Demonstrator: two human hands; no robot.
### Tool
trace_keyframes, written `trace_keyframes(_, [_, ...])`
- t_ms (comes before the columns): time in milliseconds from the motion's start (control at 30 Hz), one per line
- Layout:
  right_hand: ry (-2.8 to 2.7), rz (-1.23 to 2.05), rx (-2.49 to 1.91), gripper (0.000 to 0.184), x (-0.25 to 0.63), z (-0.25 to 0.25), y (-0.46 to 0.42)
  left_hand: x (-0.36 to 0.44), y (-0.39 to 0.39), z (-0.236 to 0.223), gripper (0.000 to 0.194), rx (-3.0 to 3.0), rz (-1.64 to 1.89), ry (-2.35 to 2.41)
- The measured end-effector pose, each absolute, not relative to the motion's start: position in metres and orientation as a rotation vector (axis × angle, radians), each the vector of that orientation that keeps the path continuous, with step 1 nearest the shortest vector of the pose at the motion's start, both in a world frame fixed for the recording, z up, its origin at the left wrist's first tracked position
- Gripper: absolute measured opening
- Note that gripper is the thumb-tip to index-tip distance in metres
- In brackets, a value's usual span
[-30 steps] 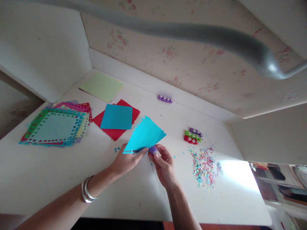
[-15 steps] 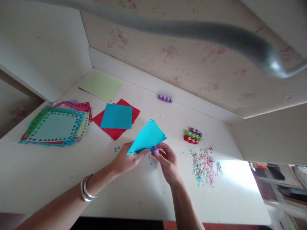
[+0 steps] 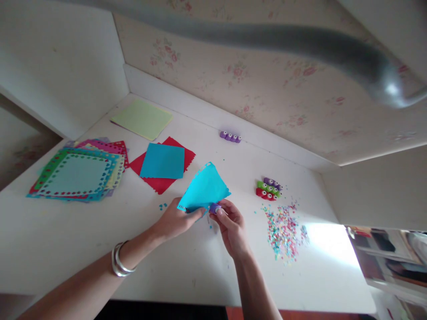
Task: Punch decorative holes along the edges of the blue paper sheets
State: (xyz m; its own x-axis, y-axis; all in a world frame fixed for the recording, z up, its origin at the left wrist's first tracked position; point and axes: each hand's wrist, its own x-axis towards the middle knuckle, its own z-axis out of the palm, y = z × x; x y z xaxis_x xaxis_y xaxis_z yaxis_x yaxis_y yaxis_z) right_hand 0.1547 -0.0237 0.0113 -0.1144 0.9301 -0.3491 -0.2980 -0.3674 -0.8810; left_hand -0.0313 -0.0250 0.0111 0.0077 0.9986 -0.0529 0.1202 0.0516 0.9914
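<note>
A bright blue sheet of paper (image 3: 205, 186) with punched, notched edges is held up above the table by my left hand (image 3: 176, 220), thumb on the near side and fingers behind. My right hand (image 3: 231, 226) closes around a small purple paper punch (image 3: 215, 208), its thumb on the white button. The punch sits at the paper's lower right edge; whether the paper is inside its slot I cannot make out. A few blue paper bits (image 3: 163, 206) lie on the table left of the sheet.
Punched-border sheets (image 3: 80, 175) are piled at the left, near a blue sheet (image 3: 162, 161) on red paper (image 3: 160, 185). Pale green paper (image 3: 143, 118) lies behind. Purple punches (image 3: 230, 136) stand by the wall, more colored punches (image 3: 268, 189) right, beside scattered confetti (image 3: 285, 231).
The blue sheet has shifted and tilted slightly in my left hand. My right hand and the punch have turned a little; my thumb sits differently on the button.
</note>
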Motion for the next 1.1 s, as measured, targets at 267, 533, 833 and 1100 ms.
trace_keyframes(267, [-0.749,1.694,-1.173,0.025,0.149,0.012,-0.027,-0.029,-0.025,0.011,0.019,1.181,1.035,1.222])
trace_keyframes(533, [-0.671,1.62,-1.156,0.026,0.14,0.01,-0.031,-0.03,-0.024,0.008,0.021,1.17,1.017,1.27])
trace_keyframes(833, [-0.882,1.52,-1.318,0.044,0.144,0.009,-0.028,-0.032,-0.021,0.009,0.018,1.277,0.922,1.273])
trace_keyframes(1100, [-1.066,1.419,-1.611,0.06,0.159,0.011,-0.036,-0.026,-0.021,0.014,0.022,1.575,0.781,1.326])
